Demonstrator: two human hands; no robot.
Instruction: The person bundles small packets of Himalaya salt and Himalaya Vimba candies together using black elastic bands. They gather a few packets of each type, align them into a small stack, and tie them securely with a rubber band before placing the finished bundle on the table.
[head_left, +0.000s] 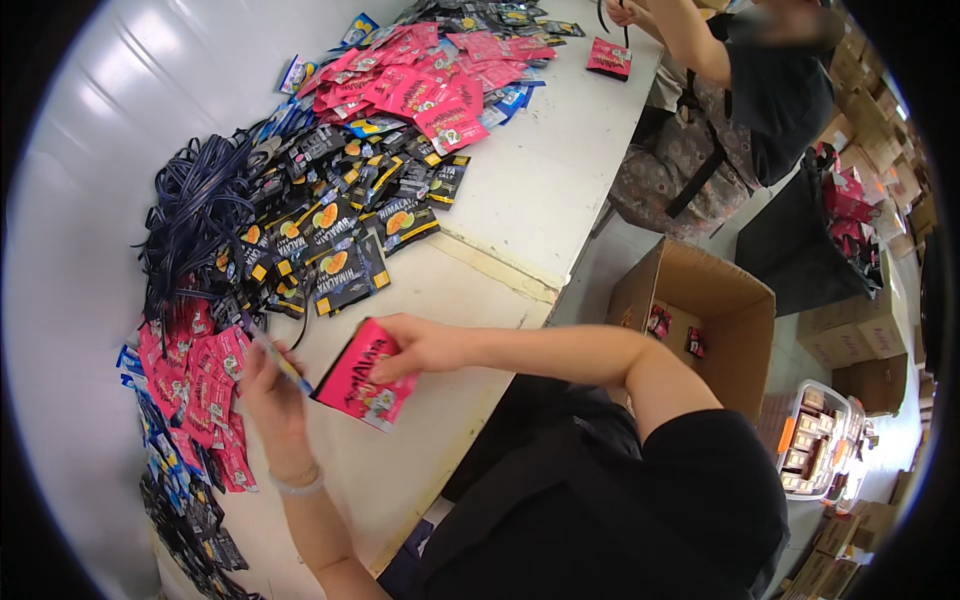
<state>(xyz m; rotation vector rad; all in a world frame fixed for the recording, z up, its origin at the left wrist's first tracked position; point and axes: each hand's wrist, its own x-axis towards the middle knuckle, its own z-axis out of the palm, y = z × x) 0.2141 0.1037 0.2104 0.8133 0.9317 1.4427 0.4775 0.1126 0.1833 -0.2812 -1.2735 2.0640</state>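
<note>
My right hand (424, 349) grips a pink candy sachet (367, 375), with a black edge showing behind it along its left side. Close by on the left, my left hand (274, 386) pinches a thin sachet (281, 360), seen almost edge-on, with blue at its lower end. Motion blur hides its print. A thin dark cord (304, 322) curves just above that hand. Black sachets with mango pictures (337, 274) lie heaped beyond both hands. Nearest my left hand is a pile of pink sachets (202, 382).
Dark blue straps (199, 202) lie bundled against the white wall panel (82, 247). More pink sachets (427, 90) cover blue ones farther along the white table (517, 180). A co-worker (765, 97) stands there holding a strap above a pink pack (609, 58). An open cardboard box (705, 277) stands beside the table.
</note>
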